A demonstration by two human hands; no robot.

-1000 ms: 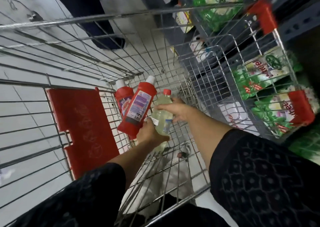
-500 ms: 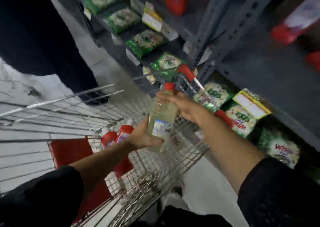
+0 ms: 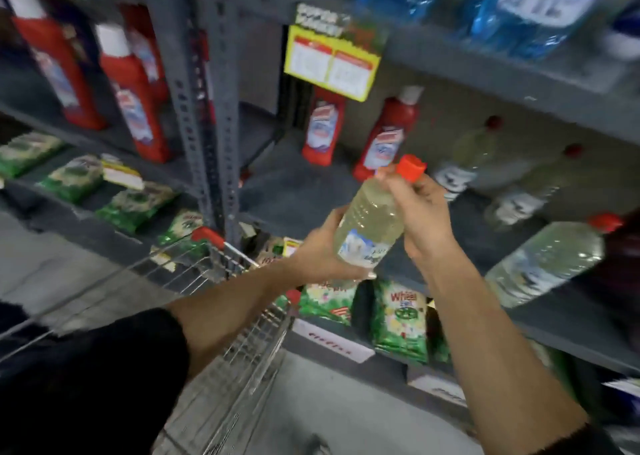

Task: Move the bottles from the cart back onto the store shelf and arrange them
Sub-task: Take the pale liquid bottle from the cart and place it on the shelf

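I hold a clear bottle [image 3: 372,224] of pale yellowish liquid with a red cap in both hands, in front of the grey store shelf [image 3: 294,191]. My left hand [image 3: 323,250] cups its lower body and label. My right hand [image 3: 420,212] grips its neck just under the cap. On the shelf behind stand two red bottles [image 3: 384,142] with white caps, and to their right several clear bottles [image 3: 543,264] with red caps. The wire cart [image 3: 221,274] sits low at the left, its inside out of sight.
More red bottles [image 3: 128,94] fill the shelf bay to the left, beyond a grey upright post [image 3: 211,108]. Blue bottles [image 3: 519,7] stand on the shelf above. Green packets [image 3: 401,323] line the lower shelves. A yellow price tag [image 3: 330,63] hangs from the upper shelf edge.
Both hands lifted the clear bottle out of the cart and up to shelf height. The view swung from the cart to the shelf; the red bottles in the cart are no longer visible.
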